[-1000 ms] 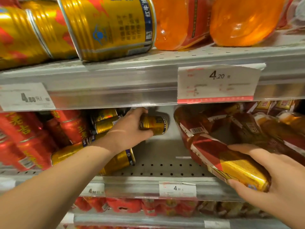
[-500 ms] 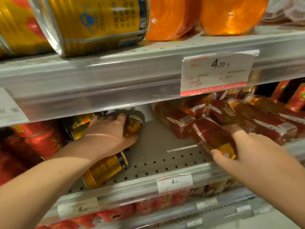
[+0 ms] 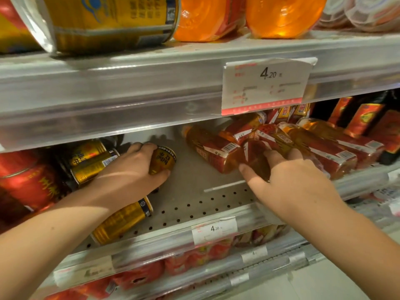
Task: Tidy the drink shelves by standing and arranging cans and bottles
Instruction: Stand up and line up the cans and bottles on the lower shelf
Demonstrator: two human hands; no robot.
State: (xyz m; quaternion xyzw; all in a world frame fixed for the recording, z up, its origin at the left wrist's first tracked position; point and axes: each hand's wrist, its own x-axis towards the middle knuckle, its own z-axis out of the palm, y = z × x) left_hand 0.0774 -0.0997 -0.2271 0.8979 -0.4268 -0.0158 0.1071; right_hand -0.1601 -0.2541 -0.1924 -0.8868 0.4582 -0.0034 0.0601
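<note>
On the middle shelf (image 3: 194, 191), my left hand (image 3: 127, 176) is wrapped around a small gold can (image 3: 162, 160) that stands nearly upright at the back. Another gold can (image 3: 123, 220) lies on its side under my left wrist, near the shelf's front edge. Two more gold cans (image 3: 91, 161) lie stacked behind my left hand. My right hand (image 3: 287, 182) grips an amber tea bottle with a red label (image 3: 256, 158), which lies tilted among several similar bottles (image 3: 324, 146) lying on their sides at the right.
Red cans (image 3: 28, 180) crowd the left of the middle shelf. The upper shelf carries a large gold can (image 3: 108, 20) and orange bottles (image 3: 281, 14); a 4.20 price tag (image 3: 265, 85) hangs from its edge. Dark bottles (image 3: 368, 118) stand far right. Red cans (image 3: 140, 276) fill the lower shelf.
My left hand has turned the gold can from lying toward upright. My right hand has pushed the tea bottle from the shelf's front deeper in among the others. The camera moved closer.
</note>
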